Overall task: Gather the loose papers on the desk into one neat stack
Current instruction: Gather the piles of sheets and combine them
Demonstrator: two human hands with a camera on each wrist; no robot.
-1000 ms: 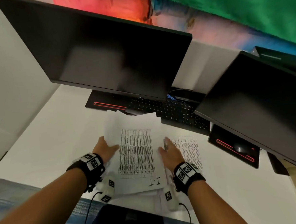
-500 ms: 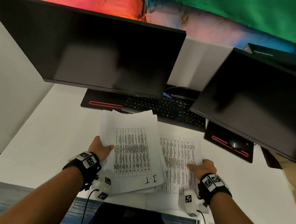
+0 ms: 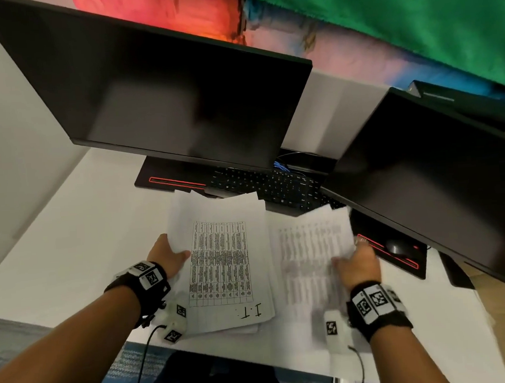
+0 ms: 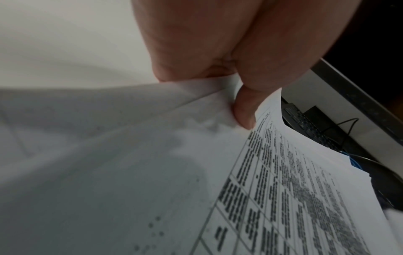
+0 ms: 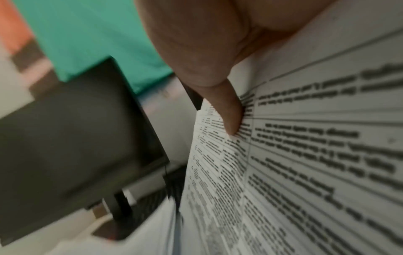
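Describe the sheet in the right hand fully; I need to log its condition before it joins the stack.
The sheet is white paper printed with a ruled table of small black text, blurred in the head view. It lies beside the left pile, between it and the black mouse pad, its far edge reaching the keyboard. The right hand holds its right edge, thumb on the printed face. More printed sheets show fanned at that grip. No tears or folds are visible.

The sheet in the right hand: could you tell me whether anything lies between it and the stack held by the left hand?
Nothing visible does. The right hand grips the sheet right beside the stack that the left hand holds; no object shows between them.
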